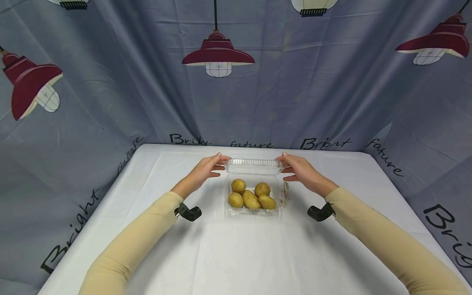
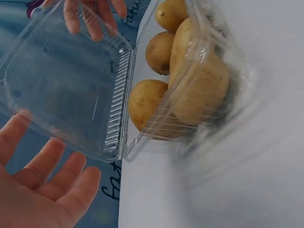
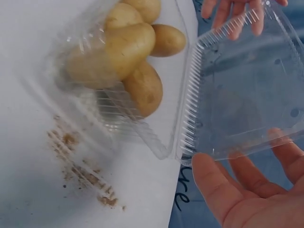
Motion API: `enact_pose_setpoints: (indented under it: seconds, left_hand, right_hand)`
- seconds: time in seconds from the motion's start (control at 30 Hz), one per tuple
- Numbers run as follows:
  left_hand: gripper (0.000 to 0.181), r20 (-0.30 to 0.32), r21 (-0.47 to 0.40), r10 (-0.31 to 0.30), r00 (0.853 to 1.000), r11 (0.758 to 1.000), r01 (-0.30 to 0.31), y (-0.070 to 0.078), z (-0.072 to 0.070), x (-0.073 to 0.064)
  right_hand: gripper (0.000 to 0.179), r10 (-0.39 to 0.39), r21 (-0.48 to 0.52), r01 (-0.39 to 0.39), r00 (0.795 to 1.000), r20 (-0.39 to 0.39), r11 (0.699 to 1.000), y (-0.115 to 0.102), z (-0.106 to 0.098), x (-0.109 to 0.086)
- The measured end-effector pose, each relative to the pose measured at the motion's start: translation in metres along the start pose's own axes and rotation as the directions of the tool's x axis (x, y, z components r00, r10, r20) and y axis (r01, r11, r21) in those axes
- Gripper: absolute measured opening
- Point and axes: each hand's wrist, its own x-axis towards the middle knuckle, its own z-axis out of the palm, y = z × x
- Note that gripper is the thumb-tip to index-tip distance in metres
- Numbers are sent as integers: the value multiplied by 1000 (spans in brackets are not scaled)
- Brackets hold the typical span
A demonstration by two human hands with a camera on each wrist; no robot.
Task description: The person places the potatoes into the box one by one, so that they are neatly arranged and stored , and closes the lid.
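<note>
A clear plastic clamshell box (image 1: 228, 207) stands on the table with several potatoes (image 1: 251, 199) in its base. Its ribbed lid (image 1: 253, 167) is hinged at the far side and stands raised. At the lid's left side is my left hand (image 1: 204, 171), fingers spread and fairly straight, with fingertips right at the edge. My right hand (image 1: 301, 172) mirrors it at the right side. In the left wrist view, fingertips (image 2: 57, 141) meet the lid's rim. The right wrist view has fingers (image 3: 280, 135) along the other rim, overlapping the clear plastic.
Brown crumbs of dirt (image 3: 85, 175) lie on the white tablecloth (image 1: 243, 254), just right of the box. Behind the table hangs a grey-blue curtain (image 1: 273, 94) printed with red lamps and lettering. Each wrist wears a black camera mount (image 1: 188, 212).
</note>
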Motion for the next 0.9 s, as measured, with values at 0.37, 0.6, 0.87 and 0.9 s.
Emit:
enact_pose_setpoints:
  seconds: [0.37, 0.6, 0.87, 0.9]
  left_hand:
    - [49, 7, 114, 5, 1000, 993, -6, -3, 8, -21]
    - [45, -23, 146, 2, 1000, 989, 1, -12, 15, -34]
    - [44, -99, 152, 1, 995, 988, 14, -27, 26, -48]
    - [44, -106, 154, 4, 994, 988, 12, -30, 27, -49]
  right_hand:
    - [64, 0, -8, 0, 1000, 0, 1000, 9, 9, -15]
    - [61, -43, -6, 44, 999, 19, 999, 15, 15, -26]
    - [46, -39, -18, 38, 998, -52, 999, 25, 27, -34]
    - [45, -32, -13, 31, 997, -64, 999, 27, 29, -35]
